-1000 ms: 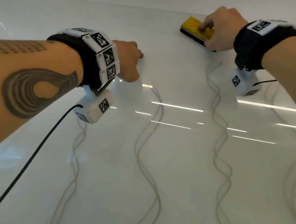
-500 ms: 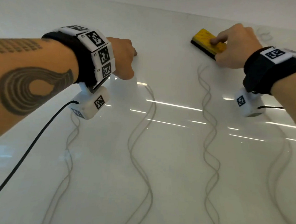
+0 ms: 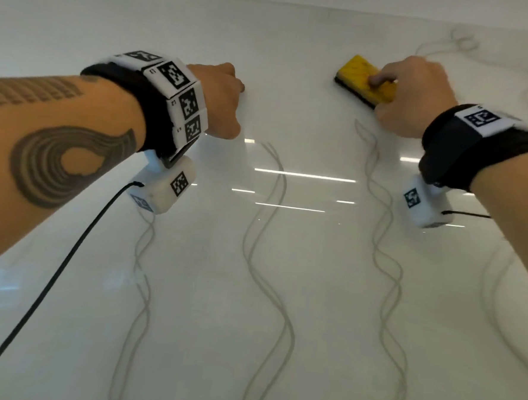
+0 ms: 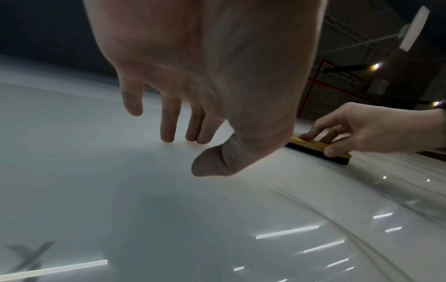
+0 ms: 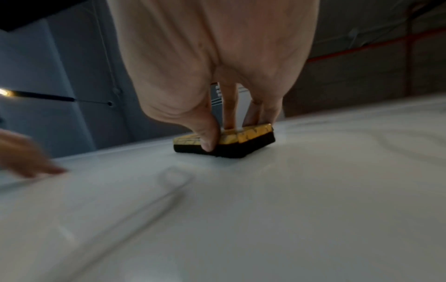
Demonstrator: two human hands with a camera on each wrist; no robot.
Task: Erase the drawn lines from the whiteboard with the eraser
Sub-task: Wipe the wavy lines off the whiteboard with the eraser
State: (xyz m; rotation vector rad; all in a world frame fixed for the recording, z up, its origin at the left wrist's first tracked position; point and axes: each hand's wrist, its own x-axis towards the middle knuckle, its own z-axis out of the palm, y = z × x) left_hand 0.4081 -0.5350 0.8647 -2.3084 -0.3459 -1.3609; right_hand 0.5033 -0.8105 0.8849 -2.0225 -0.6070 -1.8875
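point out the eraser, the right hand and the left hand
eraser (image 3: pixel 357 74), head view, bare yellow top
right hand (image 3: pixel 417 95), head view, back of the hand
left hand (image 3: pixel 221 99), head view, back of the hand

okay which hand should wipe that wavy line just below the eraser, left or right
Right. The right hand already grips the eraser, which sits flat on the whiteboard just above that wavy line. The left hand holds nothing; its fingertips rest on the whiteboard off to the side.
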